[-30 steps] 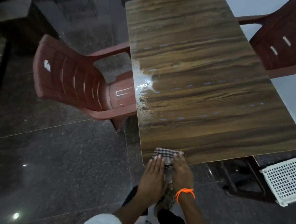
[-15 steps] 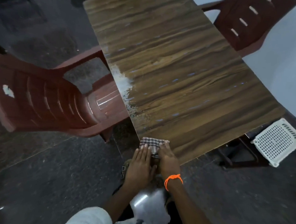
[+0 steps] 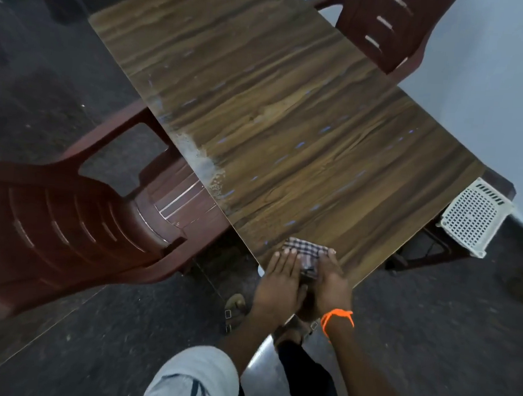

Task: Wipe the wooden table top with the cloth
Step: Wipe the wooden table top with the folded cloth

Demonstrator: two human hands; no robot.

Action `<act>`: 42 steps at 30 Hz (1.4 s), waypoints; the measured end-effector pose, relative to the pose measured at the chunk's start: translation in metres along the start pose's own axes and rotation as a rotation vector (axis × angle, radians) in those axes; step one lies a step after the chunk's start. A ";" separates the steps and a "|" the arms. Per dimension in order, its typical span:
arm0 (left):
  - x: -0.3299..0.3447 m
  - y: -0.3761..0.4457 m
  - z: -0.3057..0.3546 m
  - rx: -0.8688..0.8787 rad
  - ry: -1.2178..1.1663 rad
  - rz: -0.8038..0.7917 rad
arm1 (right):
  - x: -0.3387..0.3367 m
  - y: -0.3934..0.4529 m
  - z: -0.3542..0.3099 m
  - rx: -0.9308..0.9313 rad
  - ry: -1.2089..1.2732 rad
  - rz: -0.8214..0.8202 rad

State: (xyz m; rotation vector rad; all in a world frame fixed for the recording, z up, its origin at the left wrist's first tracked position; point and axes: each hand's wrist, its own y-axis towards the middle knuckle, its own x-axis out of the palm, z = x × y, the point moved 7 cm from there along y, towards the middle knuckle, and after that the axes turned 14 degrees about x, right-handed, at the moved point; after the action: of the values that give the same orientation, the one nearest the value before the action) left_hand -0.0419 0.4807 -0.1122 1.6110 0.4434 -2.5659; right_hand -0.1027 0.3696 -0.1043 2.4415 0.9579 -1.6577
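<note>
Counter (image 3: 290, 114), wood-grain top, whitish residue (image 3: 199, 160) at left edge. Checked cloth (image 3: 307, 254) on near edge. Left hand (image 3: 279, 280) and right hand (image 3: 330, 281) flat, fingers straight, pressing cloth.

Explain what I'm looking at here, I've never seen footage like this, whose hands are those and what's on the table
There is no machine here. A camera worn on a person's head looks forward and down, so you see their own arms from above. The left hand and the right hand, the one with the orange wrist thread, lie flat, side by side, pressing a checked cloth onto the near end of the wooden table top. A pale whitish patch shows at the table's left edge. A reddish plastic chair stands at the left, another chair at the far right, and a white perforated basket sits by the table's right corner.
</note>
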 end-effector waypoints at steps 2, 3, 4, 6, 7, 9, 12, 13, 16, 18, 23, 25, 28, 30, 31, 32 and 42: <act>-0.011 0.004 -0.026 -0.026 0.033 0.010 | 0.007 0.013 -0.029 -0.063 -0.013 0.000; -0.013 0.000 -0.036 -0.031 0.051 0.001 | 0.011 0.013 -0.041 -0.094 -0.023 -0.009; -0.014 -0.005 -0.045 -0.035 0.061 -0.012 | 0.015 0.010 -0.053 -0.129 -0.039 -0.019; -0.014 -0.023 -0.059 -0.037 0.041 -0.003 | 0.022 -0.003 -0.070 -0.180 -0.066 -0.040; -0.013 -0.034 -0.063 -0.030 0.025 0.019 | 0.025 -0.012 -0.074 -0.209 -0.069 -0.051; -0.008 -0.058 -0.061 0.005 0.008 0.064 | 0.033 -0.031 -0.073 -0.283 -0.064 -0.076; 0.007 -0.073 -0.043 0.076 0.007 0.079 | 0.034 -0.049 -0.049 -0.289 -0.043 -0.120; 0.011 -0.069 -0.036 0.081 0.005 0.073 | 0.030 -0.049 -0.039 -0.270 -0.056 -0.116; 0.011 -0.037 -0.014 0.093 0.000 0.054 | 0.004 -0.033 -0.012 -0.188 -0.026 -0.086; 0.004 -0.007 -0.004 0.095 -0.008 0.059 | -0.012 -0.009 -0.004 -0.139 -0.006 -0.069; -0.027 0.054 -0.023 -0.019 0.031 0.075 | -0.026 0.061 -0.024 -0.147 -0.012 -0.055; -0.039 0.057 -0.045 -0.085 0.070 0.073 | -0.020 0.073 -0.048 -0.257 -0.004 -0.106; -0.045 0.036 -0.068 -0.160 0.059 0.066 | -0.009 0.061 -0.077 -0.393 -0.004 -0.127; -0.043 0.008 -0.067 -0.194 0.006 0.090 | -0.009 0.045 -0.075 -0.300 0.013 -0.111; -0.040 -0.007 -0.062 -0.192 -0.001 0.089 | -0.011 0.035 -0.073 -0.276 0.038 -0.089; -0.036 -0.019 -0.056 -0.182 0.000 0.071 | -0.007 0.023 -0.069 -0.299 0.065 -0.141; -0.027 0.069 -0.018 0.076 -0.020 0.033 | -0.029 0.069 -0.002 -0.117 0.021 -0.108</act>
State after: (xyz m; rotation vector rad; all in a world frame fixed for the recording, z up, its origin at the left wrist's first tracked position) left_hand 0.0008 0.4172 -0.1096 1.6010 0.3196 -2.6021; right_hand -0.0732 0.3008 -0.0997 2.3751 1.1736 -1.5605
